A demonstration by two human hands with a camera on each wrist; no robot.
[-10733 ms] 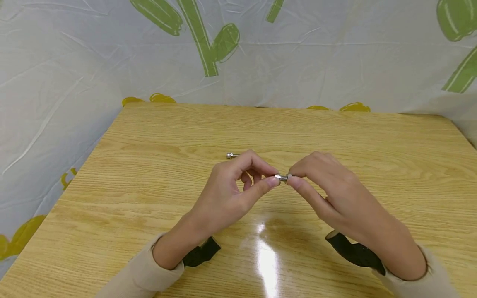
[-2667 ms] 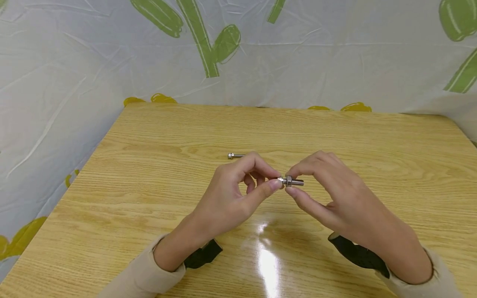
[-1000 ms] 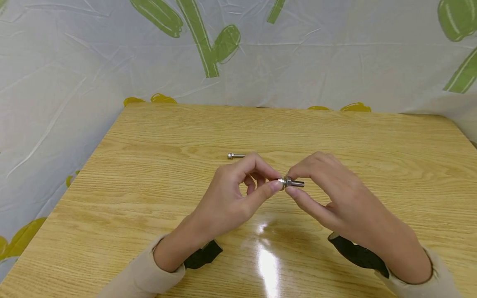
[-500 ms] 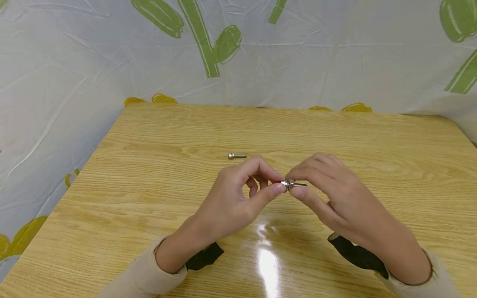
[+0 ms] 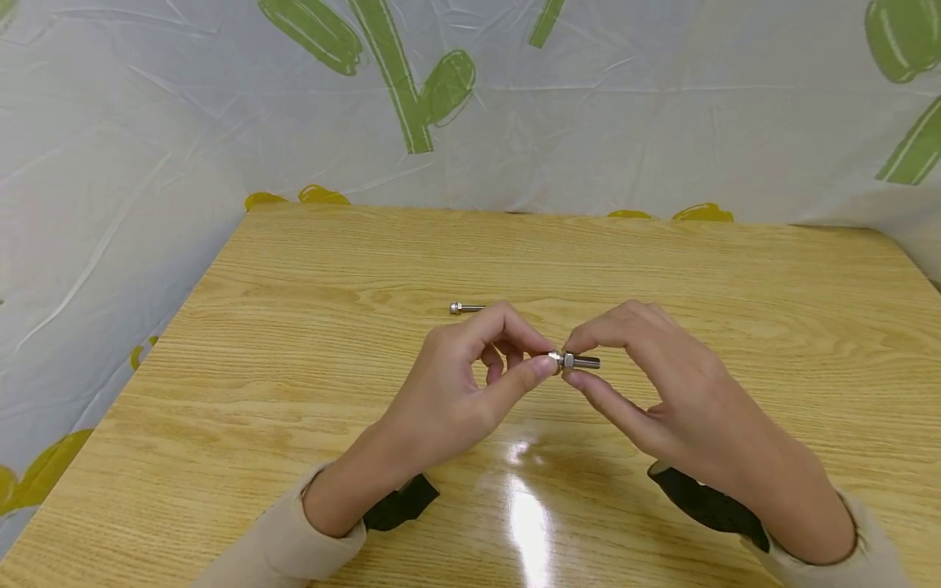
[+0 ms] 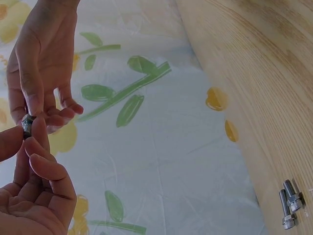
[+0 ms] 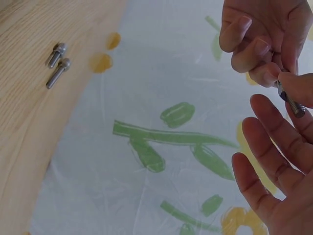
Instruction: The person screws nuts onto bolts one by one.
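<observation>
Thumb and index finger of my left hand (image 5: 463, 392) pinch the head of a silver bolt, held level above the table. Its threaded shank (image 5: 588, 363) points right. A hex nut (image 5: 569, 361) sits on the shank close to the head, and the thumb and index fingertips of my right hand (image 5: 662, 392) hold it at top and bottom. From the right wrist view, the shank end (image 7: 297, 108) shows past the right thumb, the other right fingers spread loosely. In the left wrist view the fingers largely cover the bolt (image 6: 28, 126).
Two more bolts with nuts, a nearer one (image 6: 286, 210) and its neighbour (image 6: 293, 196), lie side by side on the wooden table (image 5: 331, 269). In the head view my left hand hides part of them. A white cloth (image 5: 588, 122) with printed plants hangs behind the table.
Compared with the earliest frame, the nut has travelled along the shank towards the head, and the shank now sticks out rightwards. Within the last second, the right thumb and fingertips shifted across the nut and back.
</observation>
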